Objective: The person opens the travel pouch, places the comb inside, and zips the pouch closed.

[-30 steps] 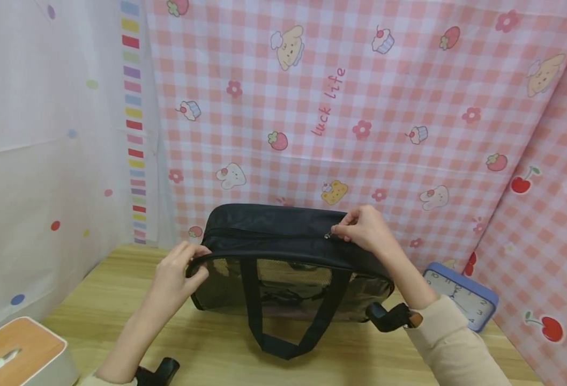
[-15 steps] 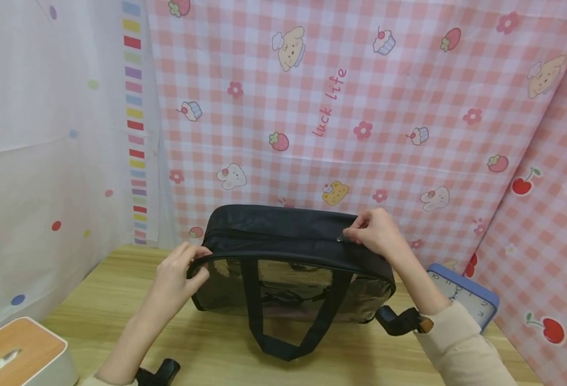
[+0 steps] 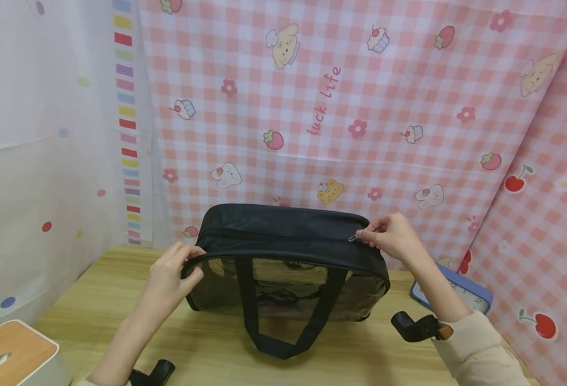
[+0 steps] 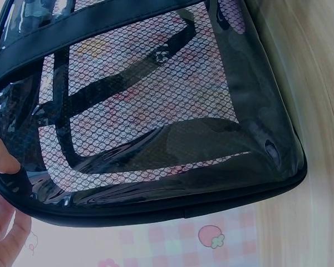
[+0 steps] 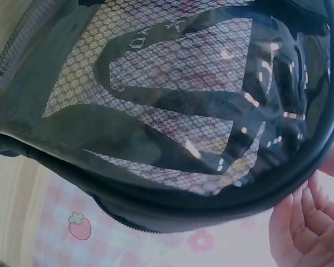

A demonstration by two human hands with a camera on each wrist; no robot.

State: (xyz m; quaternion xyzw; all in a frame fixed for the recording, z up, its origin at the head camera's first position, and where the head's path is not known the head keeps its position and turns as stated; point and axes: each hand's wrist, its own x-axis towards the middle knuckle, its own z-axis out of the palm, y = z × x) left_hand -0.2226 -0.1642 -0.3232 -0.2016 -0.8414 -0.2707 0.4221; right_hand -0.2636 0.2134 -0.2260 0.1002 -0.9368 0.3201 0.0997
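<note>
A black bag (image 3: pixel 283 217) with clear front and mesh stands upright on the table, its strap handle (image 3: pixel 283 349) hanging down in front. My left hand (image 3: pixel 171 273) grips the bag's top left corner, thumb on the clear front and fingers behind the piped edge. At the top right end, my right hand (image 3: pixel 393 236) pinches a small metal zipper pull (image 3: pixel 353 237). A dark slit shows along the left part of the zipper line. In the right wrist view, the fingers (image 5: pixel 314 219) are partly behind the bag's edge, and zipper teeth (image 5: pixel 142 227) show along its rim.
A blue-framed clock (image 3: pixel 462 287) lies behind my right forearm. At the front left stands a tissue box (image 3: pixel 23 343) with a wood-look lid. The wooden table (image 3: pixel 341 359) meets a pink checked cloth (image 3: pixel 245 123) at the back; cloth also hangs at both sides.
My right hand has moved to the right along the bag's top, drawing the zipper pull with it. The left hand keeps its grip on the corner. The head view has shifted slightly.
</note>
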